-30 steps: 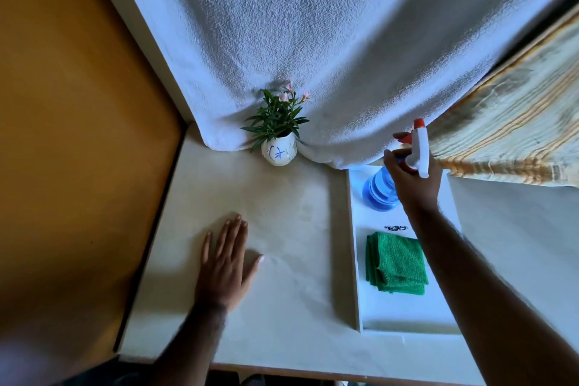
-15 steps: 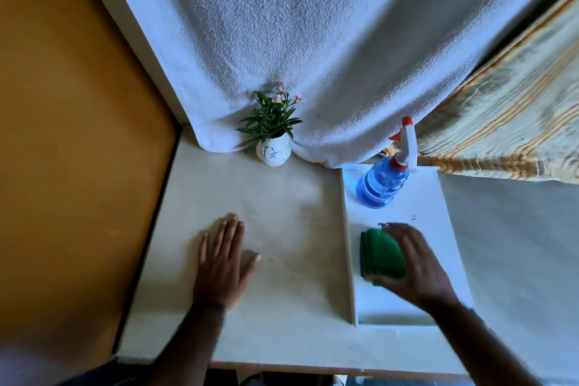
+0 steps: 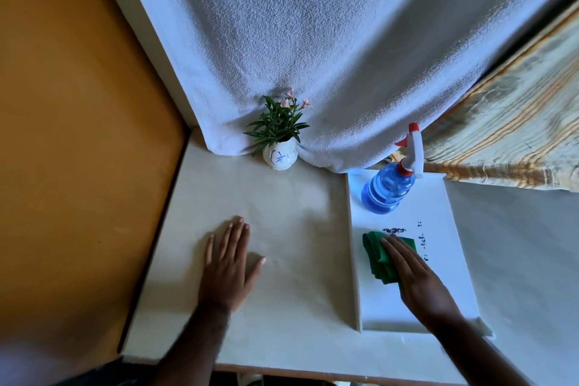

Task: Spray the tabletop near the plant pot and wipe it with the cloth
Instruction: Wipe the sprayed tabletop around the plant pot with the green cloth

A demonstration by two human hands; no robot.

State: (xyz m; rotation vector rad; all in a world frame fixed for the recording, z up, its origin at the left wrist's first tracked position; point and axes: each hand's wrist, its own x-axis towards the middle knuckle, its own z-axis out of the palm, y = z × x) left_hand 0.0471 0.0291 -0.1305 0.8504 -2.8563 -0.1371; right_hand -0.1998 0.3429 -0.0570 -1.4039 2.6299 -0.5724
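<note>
Right now the right hand (image 3: 416,279) lies flat on the folded green cloth (image 3: 377,255), its fingers (image 3: 395,248) stretched out across the top and pressing rather than curled around it; whether the thumb grips the cloth's edge cannot be told. That cloth sits on a white tray (image 3: 438,207), with some small dark printing on the tray just beyond it. Behind the cloth, at the tray's far end, the blue spray bottle (image 3: 388,189) stands upright with nobody touching it. Well to the left of the tray, the left hand (image 3: 228,263) rests palm down on the pale bench (image 3: 291,207), fingers spread and holding nothing. Beyond that hand, against the hanging white towel (image 3: 313,41), stands the plant pot (image 3: 279,157).
</note>
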